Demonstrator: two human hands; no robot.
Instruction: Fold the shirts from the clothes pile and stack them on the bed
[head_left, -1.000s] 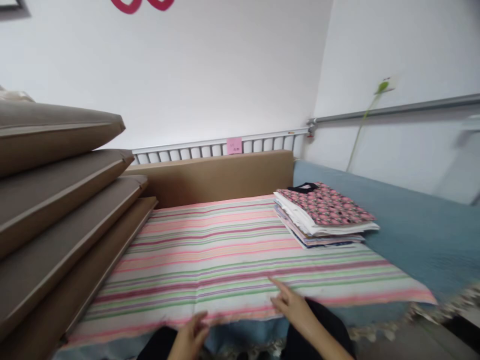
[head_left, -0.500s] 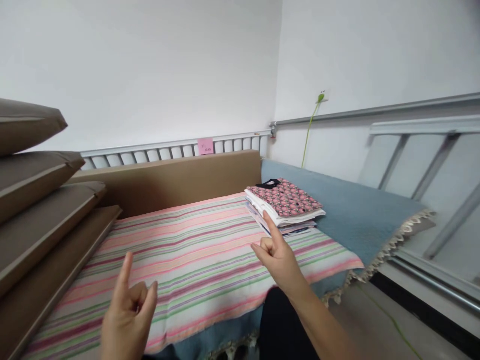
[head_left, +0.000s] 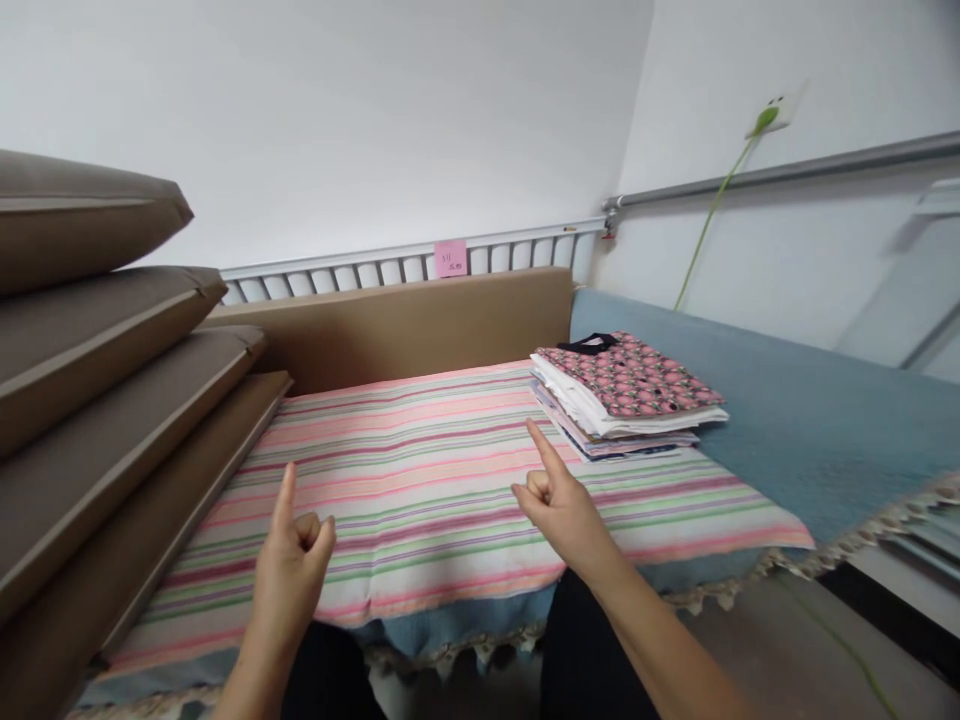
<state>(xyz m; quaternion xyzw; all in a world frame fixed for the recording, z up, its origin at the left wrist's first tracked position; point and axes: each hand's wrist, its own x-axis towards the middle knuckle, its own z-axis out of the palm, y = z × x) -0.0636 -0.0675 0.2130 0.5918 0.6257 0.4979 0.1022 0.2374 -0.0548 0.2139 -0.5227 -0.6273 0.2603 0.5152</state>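
My left hand (head_left: 292, 565) hovers over the near left part of a striped cloth (head_left: 390, 490), index finger and thumb stretched out, the other fingers curled, nothing held. In the same pose, my right hand (head_left: 559, 510) is above the cloth further right, also holding nothing. It is the nearer hand to a stack of folded clothes (head_left: 600, 405). On top of that stack lies a pink patterned garment (head_left: 641, 375) with a dark collar; white and other folded layers show beneath it.
Brown cushions (head_left: 127, 365) are piled at the left. Behind the cloth stands a long brown cushion (head_left: 420, 315), with a white radiator (head_left: 330, 280) and a pink note (head_left: 451, 258) behind. A blue cover (head_left: 787, 400) lies at right; a green cord (head_left: 712, 215) hangs from a socket.
The view has shifted to the left, so the clothes stack and cushions sit further right in the picture. Both hands keep their pointing pose and hold nothing.
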